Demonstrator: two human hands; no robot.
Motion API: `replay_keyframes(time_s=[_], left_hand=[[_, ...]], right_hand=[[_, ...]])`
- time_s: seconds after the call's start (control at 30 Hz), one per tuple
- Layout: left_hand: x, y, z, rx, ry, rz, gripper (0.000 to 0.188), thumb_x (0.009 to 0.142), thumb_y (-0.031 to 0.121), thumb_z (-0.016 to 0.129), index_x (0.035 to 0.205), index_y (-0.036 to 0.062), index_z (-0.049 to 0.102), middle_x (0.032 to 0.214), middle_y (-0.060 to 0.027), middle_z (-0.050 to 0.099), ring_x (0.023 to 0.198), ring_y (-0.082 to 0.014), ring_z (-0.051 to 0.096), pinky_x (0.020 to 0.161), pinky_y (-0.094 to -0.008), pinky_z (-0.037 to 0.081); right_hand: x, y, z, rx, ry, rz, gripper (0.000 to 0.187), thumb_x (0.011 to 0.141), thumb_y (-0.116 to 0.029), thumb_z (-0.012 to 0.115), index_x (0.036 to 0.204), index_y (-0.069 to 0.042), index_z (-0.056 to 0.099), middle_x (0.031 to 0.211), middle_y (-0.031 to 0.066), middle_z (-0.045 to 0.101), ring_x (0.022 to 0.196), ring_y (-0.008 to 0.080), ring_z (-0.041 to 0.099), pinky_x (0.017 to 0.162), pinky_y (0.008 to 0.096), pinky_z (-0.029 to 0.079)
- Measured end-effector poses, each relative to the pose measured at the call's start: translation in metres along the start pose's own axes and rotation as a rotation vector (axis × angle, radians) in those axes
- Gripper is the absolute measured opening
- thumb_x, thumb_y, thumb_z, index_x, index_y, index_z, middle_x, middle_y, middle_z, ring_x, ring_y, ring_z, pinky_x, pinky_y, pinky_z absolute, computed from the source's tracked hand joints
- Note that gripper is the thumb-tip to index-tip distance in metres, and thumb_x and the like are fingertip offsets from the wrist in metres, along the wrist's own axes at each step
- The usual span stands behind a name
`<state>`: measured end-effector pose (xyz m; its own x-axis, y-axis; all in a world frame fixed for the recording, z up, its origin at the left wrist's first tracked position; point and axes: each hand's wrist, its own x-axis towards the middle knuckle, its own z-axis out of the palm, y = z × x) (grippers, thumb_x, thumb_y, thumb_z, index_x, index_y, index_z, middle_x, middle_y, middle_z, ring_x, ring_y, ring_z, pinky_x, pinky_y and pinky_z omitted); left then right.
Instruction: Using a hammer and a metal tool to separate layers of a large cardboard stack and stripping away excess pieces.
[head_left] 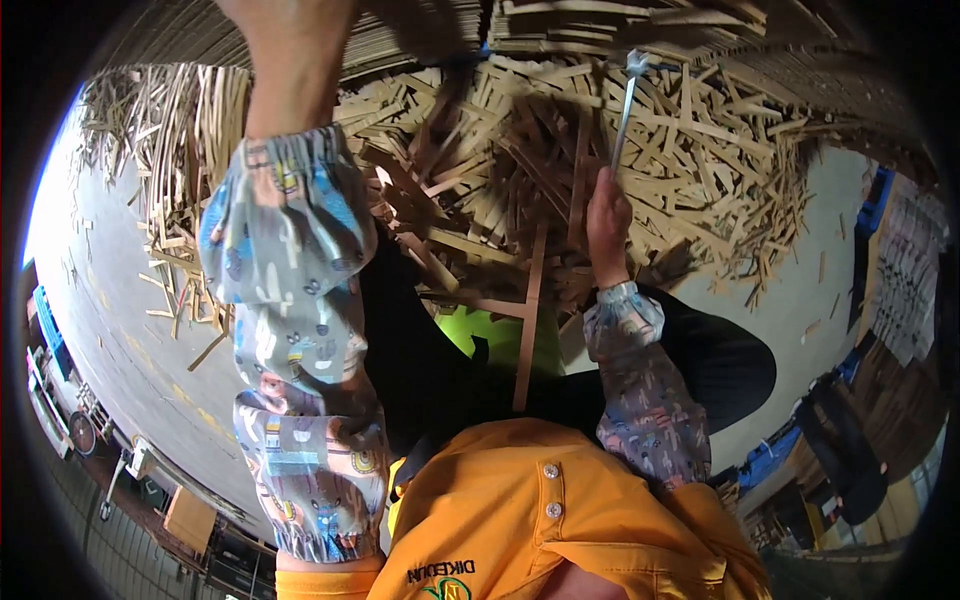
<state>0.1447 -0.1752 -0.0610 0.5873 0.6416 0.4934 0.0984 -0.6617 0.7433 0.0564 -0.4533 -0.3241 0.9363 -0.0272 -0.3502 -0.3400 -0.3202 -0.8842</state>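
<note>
My left hand [290, 18] reaches to the far edge, at the stack of cardboard sheets [410, 35]. Its fingers are cut off by the top of the picture. My right hand [608, 218] is closed round the near end of a slim metal rod tool [626, 120] with a shiny, wider head. The tool points away from me, over a heap of brown cardboard strips [700, 150]. One long strip [531, 310] lies toward me between my legs, across a bright green thing [545, 340].
Loose strips [180, 290] spread over the grey floor [120, 340] at left. A wheeled cart [130, 465] stands at the lower left. On the right are a pallet with stacked sheets [905, 270] and another person in dark clothes [845, 450].
</note>
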Motion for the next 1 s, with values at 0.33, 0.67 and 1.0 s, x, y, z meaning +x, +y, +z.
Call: replay_keyframes(time_s=[0.33, 0.67, 1.0], left_hand=[[-0.005, -0.006, 0.026, -0.199, -0.029, -0.026, 0.02, 0.083, 0.013, 0.067, 0.074, -0.0004, 0.057, 0.064, 0.002, 0.053, 0.059, -0.0046, 0.044, 0.052, -0.0208, 0.037], [-0.004, 0.001, 0.016, -0.186, -0.023, -0.011, 0.021, 0.083, 0.013, 0.067, 0.073, 0.0008, 0.054, 0.062, 0.0036, 0.049, 0.057, -0.0046, 0.04, 0.05, -0.0212, 0.034], [0.002, -0.004, -0.001, -0.155, 0.009, -0.049, 0.02, 0.082, 0.01, 0.067, 0.072, -0.0009, 0.054, 0.061, 0.0021, 0.049, 0.057, -0.0051, 0.04, 0.052, -0.0215, 0.036]], right_hand=[[0.027, 0.035, -0.015, -0.23, -0.011, -0.055, 0.048, 0.095, -0.039, 0.044, 0.068, 0.001, 0.049, 0.055, 0.0064, 0.039, 0.054, 0.0162, 0.039, 0.053, 0.035, 0.036], [0.028, -0.087, -0.033, 0.212, 0.156, -0.418, 0.042, 0.098, -0.04, 0.036, 0.065, -0.014, 0.036, 0.053, -0.0037, 0.033, 0.045, 0.0082, 0.031, 0.042, 0.0247, 0.025], [-0.023, -0.158, -0.057, 0.298, 0.235, -0.242, 0.041, 0.096, -0.036, 0.043, 0.063, -0.012, 0.037, 0.053, -0.0045, 0.035, 0.048, 0.0046, 0.033, 0.043, 0.0237, 0.026]])
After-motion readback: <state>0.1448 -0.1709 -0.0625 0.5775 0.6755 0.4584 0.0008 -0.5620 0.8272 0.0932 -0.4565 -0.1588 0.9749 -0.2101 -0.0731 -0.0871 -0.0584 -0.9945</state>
